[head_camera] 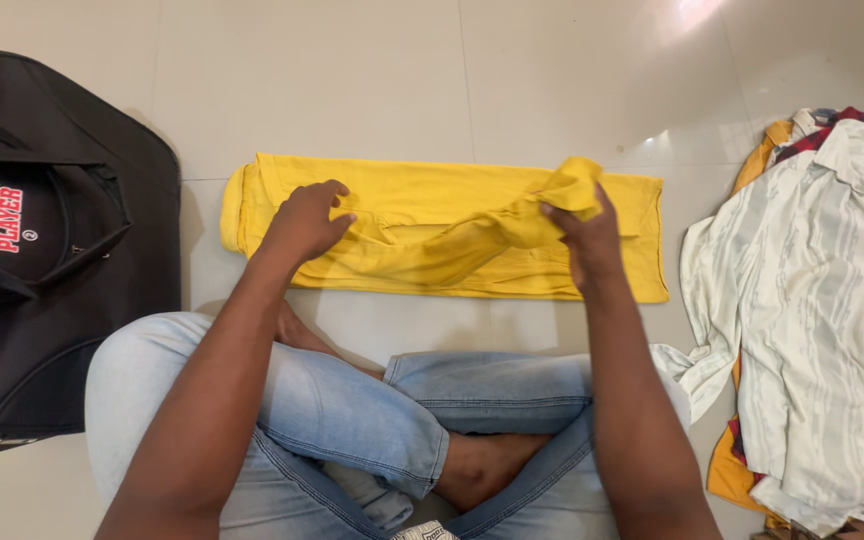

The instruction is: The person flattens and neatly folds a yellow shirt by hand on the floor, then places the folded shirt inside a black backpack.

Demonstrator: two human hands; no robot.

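Note:
A yellow shirt [422, 200] lies folded into a long strip across the tiled floor in front of my crossed legs. My left hand [304, 222] presses down on its left part, fingers curled on the cloth. My right hand [582, 238] pinches a bunched-up sleeve of the yellow shirt and lifts it slightly above the strip's right half.
A black bag [42, 260] with a zipped pocket sits on the floor at the left. A pile of clothes topped by a white striped shirt [822, 300] lies at the right. My legs in light blue jeans [352, 410] are folded close below the shirt.

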